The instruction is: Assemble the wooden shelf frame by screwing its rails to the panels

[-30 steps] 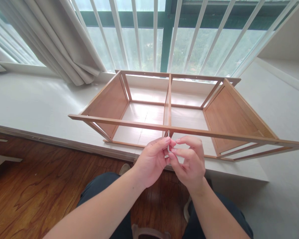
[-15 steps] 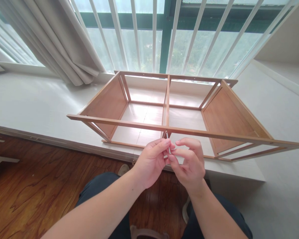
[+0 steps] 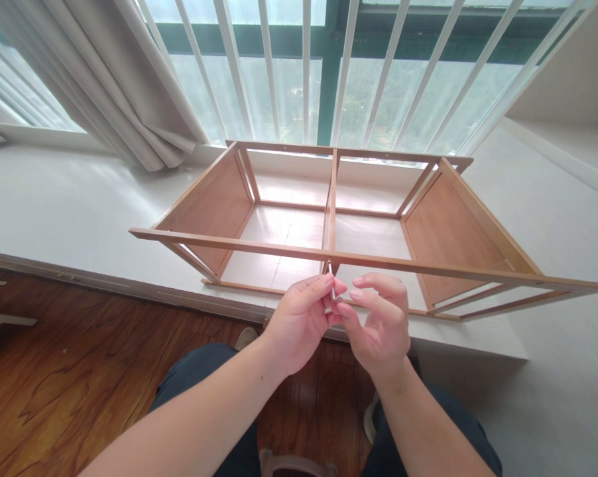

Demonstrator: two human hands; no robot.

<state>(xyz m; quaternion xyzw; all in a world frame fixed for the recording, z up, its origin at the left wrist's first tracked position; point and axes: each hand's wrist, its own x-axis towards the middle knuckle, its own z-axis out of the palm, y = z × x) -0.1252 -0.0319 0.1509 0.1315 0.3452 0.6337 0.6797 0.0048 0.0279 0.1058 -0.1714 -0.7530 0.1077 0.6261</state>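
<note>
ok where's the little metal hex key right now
In the head view the hex key is low centre, pinched between the fingertips of the left hand and right hand, its tip up at the wooden frame's front rail where the middle divider meets it.

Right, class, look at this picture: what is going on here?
A seated person holds both hands together at the front rail of a wooden frame that lies on a white ledge by a barred window. The left hand and right hand pinch a small metal tool whose tip meets the rail where the middle divider joins it. A curtain hangs at the left.
</note>
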